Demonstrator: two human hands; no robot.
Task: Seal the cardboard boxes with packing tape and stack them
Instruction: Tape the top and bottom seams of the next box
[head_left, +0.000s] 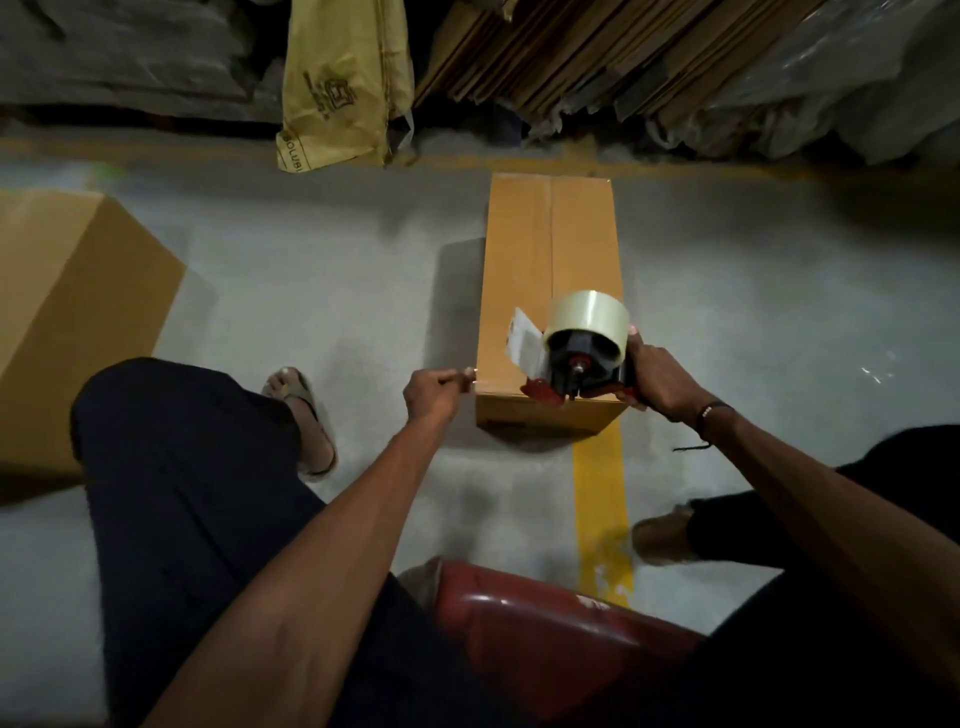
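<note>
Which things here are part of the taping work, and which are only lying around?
Part of the job: narrow box; tape dispenser, gripped by the right hand; left hand at the box's near edge; second box.

Lying about: yellow bag; flat cardboard sheets; red stool.

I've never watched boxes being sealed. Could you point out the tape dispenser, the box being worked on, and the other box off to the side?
tape dispenser (584, 332): head view, on its clear tape roll.
narrow box (519, 270): head view, on its top left flap.
large box (78, 291): head view, on its near side face.
</note>
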